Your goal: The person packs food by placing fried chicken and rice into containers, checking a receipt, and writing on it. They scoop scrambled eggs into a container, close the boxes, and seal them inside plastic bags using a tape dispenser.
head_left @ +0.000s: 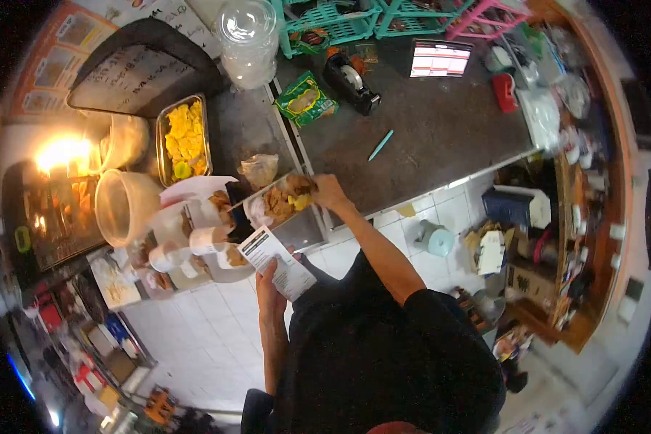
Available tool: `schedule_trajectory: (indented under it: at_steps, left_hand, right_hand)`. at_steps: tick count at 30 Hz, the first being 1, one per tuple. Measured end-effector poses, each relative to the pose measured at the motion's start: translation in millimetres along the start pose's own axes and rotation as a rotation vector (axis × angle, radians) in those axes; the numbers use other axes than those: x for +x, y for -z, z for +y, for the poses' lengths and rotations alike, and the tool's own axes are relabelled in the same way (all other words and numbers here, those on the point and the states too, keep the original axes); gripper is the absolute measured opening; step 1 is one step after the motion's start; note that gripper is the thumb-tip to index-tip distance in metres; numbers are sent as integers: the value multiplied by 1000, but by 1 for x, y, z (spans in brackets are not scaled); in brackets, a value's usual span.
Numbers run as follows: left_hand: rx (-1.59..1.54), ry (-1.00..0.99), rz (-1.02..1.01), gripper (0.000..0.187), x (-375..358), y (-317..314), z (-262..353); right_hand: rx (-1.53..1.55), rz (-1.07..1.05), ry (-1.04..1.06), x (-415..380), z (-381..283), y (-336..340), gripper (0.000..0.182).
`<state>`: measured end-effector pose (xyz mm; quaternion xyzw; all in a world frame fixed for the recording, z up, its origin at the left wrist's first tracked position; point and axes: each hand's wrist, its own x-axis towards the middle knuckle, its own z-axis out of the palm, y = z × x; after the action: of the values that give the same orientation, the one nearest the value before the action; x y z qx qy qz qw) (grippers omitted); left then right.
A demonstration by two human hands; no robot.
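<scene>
My left hand [267, 281] pinches a white printed order slip [276, 262] in front of my body. My right hand [328, 192] is closed at the right end of an open food container [256, 211] on the counter's front edge; its fingertips are partly hidden. Inside lie brown pieces of food [276, 205] that look fried, and yellow pieces [299, 202]. A clear plastic bag [259, 171] sits just behind the container. Several other packs of food and white cups [207, 240] stand to its left.
A metal tray [160, 148] of yellow food and a plastic tub [120, 210] stand at the left, near a bright lamp [64, 153]. On the dark counter [434, 116] are a tape dispenser [350, 81], a green packet [305, 100], a pen [380, 145] and a lit screen [441, 59].
</scene>
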<state>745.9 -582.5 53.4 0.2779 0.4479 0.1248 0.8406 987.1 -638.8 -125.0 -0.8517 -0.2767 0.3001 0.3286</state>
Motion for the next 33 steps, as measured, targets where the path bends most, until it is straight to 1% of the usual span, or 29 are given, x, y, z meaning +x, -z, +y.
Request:
schedule_trajectory:
  at_steps: [1, 3, 5, 6, 7, 8, 9, 10, 12, 13, 15, 17, 18, 19, 20, 22, 23, 24, 25, 26, 27, 28, 29, 30, 32, 33]
  left_hand:
    - [-10, 11, 5, 48, 4, -16, -14]
    - [-40, 39, 1, 54, 16, -49, -41]
    - [-115, 80, -49, 50, 36, -86, -70]
    - [-97, 95, -58, 48, 47, -103, -81]
    - [-135, 96, -139, 48, 65, -105, -102]
    - [-81, 87, -63, 46, 68, -138, -102]
    - [-67, 105, -89, 44, 82, -152, -111]
    - [-54, 128, -108, 43, 92, -164, -121]
    - [-80, 163, -187, 41, 112, -185, -139]
    - [-53, 165, -219, 41, 125, -193, -149]
    - [-51, 146, -247, 41, 142, -210, -165]
    - [-35, 160, -269, 41, 163, -224, -177]
    - [-48, 167, -296, 41, 174, -231, -183]
    - [-64, 127, -300, 37, 185, -238, -188]
    - [-77, 139, -291, 37, 196, -242, -194]
    - [-103, 151, -345, 37, 220, -255, -203]
    - [-114, 173, -369, 36, 229, -260, -205]
    - [-138, 187, -351, 37, 241, -263, -213]
    - [0, 128, -286, 38, 263, -257, -229]
    - [142, 71, -221, 39, 277, -248, -246]
    - [138, 85, -222, 39, 272, -247, -248]
    - [432, -257, -78, 40, 264, -247, -242]
    - [722, -604, 73, 41, 256, -246, -234]
    - [726, -594, 68, 41, 249, -241, -232]
    - [1556, -967, -113, 51, 238, -228, -231]
    - [1663, -898, -214, 57, 245, -218, -240]
  right_hand:
    - [20, 51, 117, 5, 11, 20, 24]
    - [-70, 32, 147, 19, 33, 63, 23]
    - [-99, 107, 213, 39, 73, 88, 23]
    - [-136, 82, 197, 48, 98, 103, 26]
    - [-215, 130, 94, 43, 101, 130, 35]
    - [-235, 104, -112, 45, 105, 155, 40]
    - [-260, 77, -318, 48, 115, 170, 45]
    - [-266, 45, -311, 49, 130, 171, 45]
    - [-354, 214, -228, 45, 159, 167, 49]
    - [-355, 191, -222, 46, 177, 165, 49]
    - [-336, 115, -212, 43, 207, 160, 42]
    - [64, 85, -404, 5, 177, 212, 32]
    - [310, 123, -356, -17, 185, 228, 28]
    - [552, 163, -305, -36, 191, 242, 25]
    - [541, 153, -318, -57, 181, 253, 25]
    - [854, -12, -163, -86, 160, 269, 19]
    - [683, -87, -28, -92, 173, 265, 18]
    - [511, -163, 105, -97, 188, 259, 17]
    - [397, -133, 52, -92, 191, 250, 15]
    - [392, -134, 35, -87, 196, 244, 15]
    - [258, -126, -91, -81, 201, 238, 17]
    - [126, -118, -211, -75, 206, 233, 20]
    - [126, -119, -218, -69, 210, 229, 20]
    - [133, -103, -223, -65, 214, 225, 22]
    - [138, -96, -237, -68, 218, 224, 24]
    - [167, -73, -242, -72, 215, 228, 23]
